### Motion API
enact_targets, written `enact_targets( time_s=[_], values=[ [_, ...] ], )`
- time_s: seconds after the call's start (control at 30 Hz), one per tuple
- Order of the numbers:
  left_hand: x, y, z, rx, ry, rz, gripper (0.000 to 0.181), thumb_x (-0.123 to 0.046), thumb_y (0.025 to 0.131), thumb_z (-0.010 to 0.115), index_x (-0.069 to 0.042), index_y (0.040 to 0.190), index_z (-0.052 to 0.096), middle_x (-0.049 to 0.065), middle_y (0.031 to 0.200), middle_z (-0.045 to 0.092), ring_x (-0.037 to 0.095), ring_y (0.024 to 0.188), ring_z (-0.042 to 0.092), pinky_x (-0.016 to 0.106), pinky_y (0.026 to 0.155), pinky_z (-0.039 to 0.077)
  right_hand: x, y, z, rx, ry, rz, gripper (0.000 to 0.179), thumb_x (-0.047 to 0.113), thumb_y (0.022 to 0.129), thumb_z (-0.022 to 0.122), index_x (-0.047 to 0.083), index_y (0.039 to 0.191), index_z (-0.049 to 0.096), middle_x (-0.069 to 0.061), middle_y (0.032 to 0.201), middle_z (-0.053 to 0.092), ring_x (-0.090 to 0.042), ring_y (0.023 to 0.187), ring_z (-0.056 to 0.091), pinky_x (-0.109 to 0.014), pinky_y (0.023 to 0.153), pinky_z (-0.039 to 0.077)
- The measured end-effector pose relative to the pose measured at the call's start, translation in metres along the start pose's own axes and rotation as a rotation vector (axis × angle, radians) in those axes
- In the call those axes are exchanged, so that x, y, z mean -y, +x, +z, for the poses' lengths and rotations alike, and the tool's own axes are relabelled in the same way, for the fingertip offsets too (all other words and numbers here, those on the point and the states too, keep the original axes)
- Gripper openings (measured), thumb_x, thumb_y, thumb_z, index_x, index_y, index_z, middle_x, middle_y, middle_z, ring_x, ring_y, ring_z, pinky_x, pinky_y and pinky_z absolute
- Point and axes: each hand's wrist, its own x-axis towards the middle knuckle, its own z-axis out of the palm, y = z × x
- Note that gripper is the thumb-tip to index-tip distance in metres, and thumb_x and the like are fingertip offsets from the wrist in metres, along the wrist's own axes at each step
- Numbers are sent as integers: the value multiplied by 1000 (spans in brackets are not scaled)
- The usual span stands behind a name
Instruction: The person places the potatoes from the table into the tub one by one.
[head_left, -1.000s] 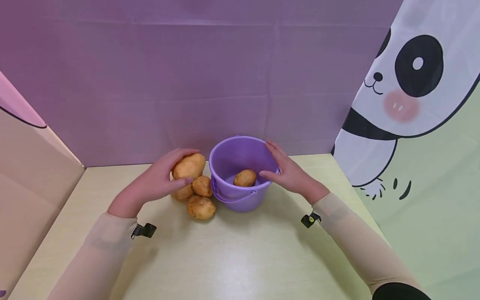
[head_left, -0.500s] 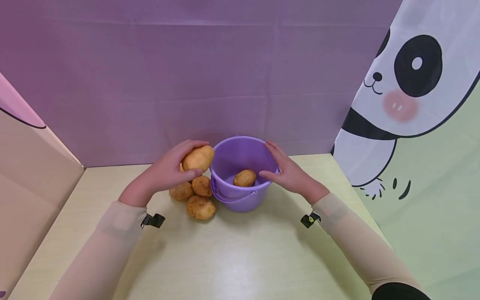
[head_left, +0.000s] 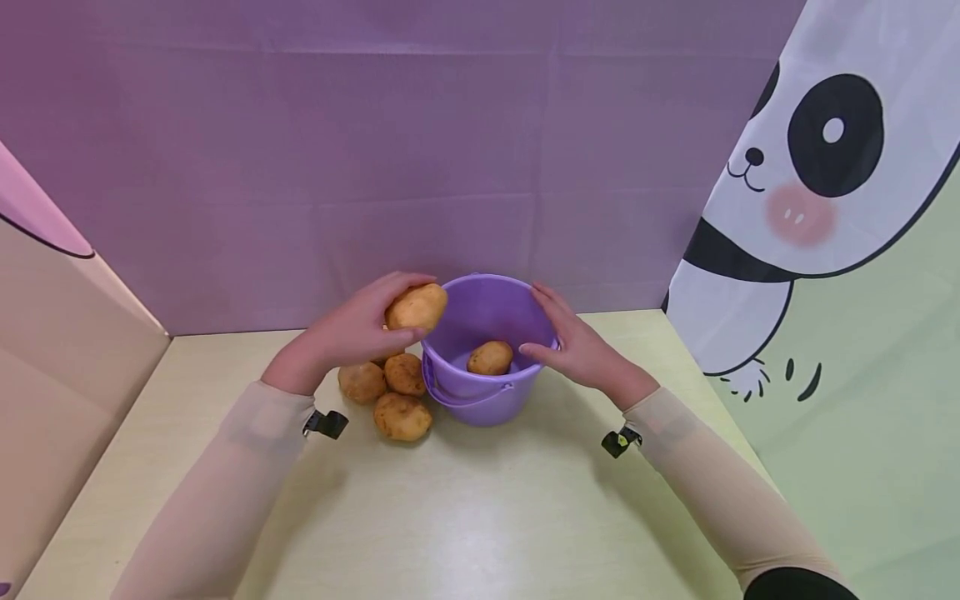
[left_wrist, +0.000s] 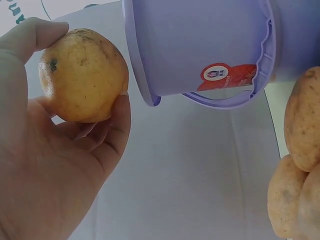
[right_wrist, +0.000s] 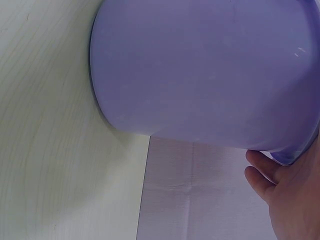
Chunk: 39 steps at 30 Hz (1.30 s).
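My left hand [head_left: 362, 327] grips a large yellow potato [head_left: 417, 307], raised at the left rim of a purple bucket [head_left: 480, 406]. In the left wrist view, fingers and thumb wrap this potato [left_wrist: 85, 75], which is apart from the bucket wall [left_wrist: 195, 50]. One smaller potato [head_left: 491, 357] lies inside the bucket. My right hand [head_left: 576, 346] holds the bucket's right rim, thumb over the inner side and fingers along the outside. From the right wrist view, two fingertips [right_wrist: 260, 172] show by the rim; the thumb is hidden there.
Several potatoes [head_left: 402, 416] lie grouped on the pale wooden table [head_left: 480, 517], left of the bucket. The bucket's handle [head_left: 468, 400] hangs down at its front. A purple cloth backdrop [head_left: 420, 150] rises right behind the table's far edge.
Lifted off the pile, the large potato has moved up and right with my left hand to the bucket's rim. My right hand and the bucket have stayed in place.
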Motion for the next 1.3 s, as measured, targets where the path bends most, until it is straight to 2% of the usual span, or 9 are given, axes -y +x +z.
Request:
enact_targets(
  time_s=[0.4,0.8,1.03,1.3],
  values=[
    [-7,20,4,24,51,-4,74,-20,97,83,-9,163,50,13,155,55,32,135,57,54,115,48,1,0,1,1,-3,2,100,47,102,75,9,177,21,-7,185,12,-38,167,21,-61,132,26],
    [-13,32,8,23,66,8,78,-26,95,86,-10,163,51,11,156,56,29,134,57,53,113,49,-1,-2,1,-2,-8,-5,101,49,102,74,8,177,20,-8,185,12,-37,168,18,-61,132,24],
    [-17,38,9,40,73,-12,80,-29,96,87,-10,164,49,12,158,54,30,136,56,54,114,49,-3,-1,0,-2,-12,0,103,57,102,73,8,177,20,-7,185,12,-37,168,19,-60,132,25],
    [-16,44,10,44,94,-16,81,-29,95,87,-9,164,49,14,155,55,32,134,57,55,113,50,-1,0,0,-3,-9,0,101,50,102,74,9,177,20,-8,185,12,-37,168,18,-60,132,24]
  ],
)
